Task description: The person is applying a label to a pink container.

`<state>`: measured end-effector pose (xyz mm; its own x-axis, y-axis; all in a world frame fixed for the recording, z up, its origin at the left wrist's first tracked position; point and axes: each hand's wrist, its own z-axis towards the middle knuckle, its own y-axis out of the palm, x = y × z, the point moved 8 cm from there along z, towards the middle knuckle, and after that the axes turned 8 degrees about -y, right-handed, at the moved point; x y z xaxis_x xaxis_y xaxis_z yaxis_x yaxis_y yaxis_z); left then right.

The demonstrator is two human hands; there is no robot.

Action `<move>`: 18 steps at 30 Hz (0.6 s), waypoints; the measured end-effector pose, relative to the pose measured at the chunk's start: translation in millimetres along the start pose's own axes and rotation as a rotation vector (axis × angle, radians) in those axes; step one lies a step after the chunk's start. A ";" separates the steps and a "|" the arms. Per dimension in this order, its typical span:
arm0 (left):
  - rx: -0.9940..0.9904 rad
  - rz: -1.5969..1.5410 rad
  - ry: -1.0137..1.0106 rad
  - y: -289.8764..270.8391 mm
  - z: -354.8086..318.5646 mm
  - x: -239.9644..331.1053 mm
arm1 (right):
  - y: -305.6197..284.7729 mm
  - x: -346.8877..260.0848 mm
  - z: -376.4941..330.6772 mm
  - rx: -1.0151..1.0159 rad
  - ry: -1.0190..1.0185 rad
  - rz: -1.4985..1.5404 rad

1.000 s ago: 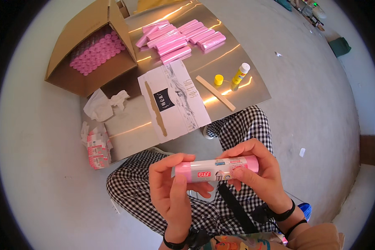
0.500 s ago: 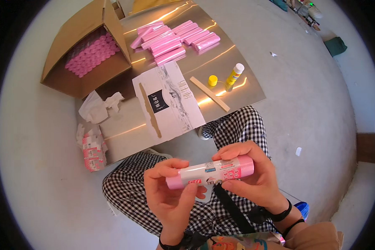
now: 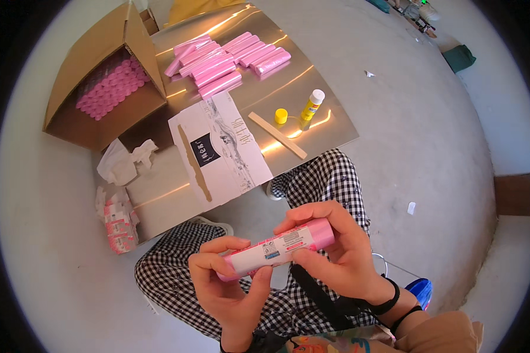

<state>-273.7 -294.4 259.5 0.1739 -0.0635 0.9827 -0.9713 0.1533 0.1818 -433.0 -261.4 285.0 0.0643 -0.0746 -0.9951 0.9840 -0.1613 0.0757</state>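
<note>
Both hands hold a pink roll [image 3: 280,248] with a white printed label stuck along it, over my checked trouser legs. My left hand [image 3: 229,288] grips its left end, thumb and fingers pressed on the label. Around its right end my right hand [image 3: 341,253] is wrapped, fingers over the top. The roll lies nearly level, right end a little higher.
A shiny metal sheet [image 3: 330,117] on the floor carries several pink rolls [image 3: 229,59], a yellow glue bottle [image 3: 310,108] with its yellow cap [image 3: 281,116] off, a wooden stick [image 3: 277,135] and a white label sheet [image 3: 218,150]. An open cardboard box [image 3: 100,82] of pink rolls stands far left. Labels [image 3: 119,220] lie nearby.
The roll has turned in my hands so the white label now faces up. My view has shifted, so the sheet and box sit lower in frame.
</note>
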 end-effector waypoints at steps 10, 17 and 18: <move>0.049 -0.151 -0.146 1.7 2.1 0.8 | -3.9 7.3 -1.1 -0.098 0.163 0.296; 0.005 -0.205 -0.152 -2.8 -0.6 0.3 | -1.3 6.6 -1.2 -0.094 0.098 0.234; -0.040 -0.242 -0.150 -1.8 -1.5 -0.3 | -1.4 6.8 -1.6 -0.096 0.099 0.236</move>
<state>-271.8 -293.2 259.0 0.3705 -0.2481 0.8951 -0.8969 0.1550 0.4142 -433.7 -260.1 278.1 0.3048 -0.0020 -0.9524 0.9508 -0.0568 0.3044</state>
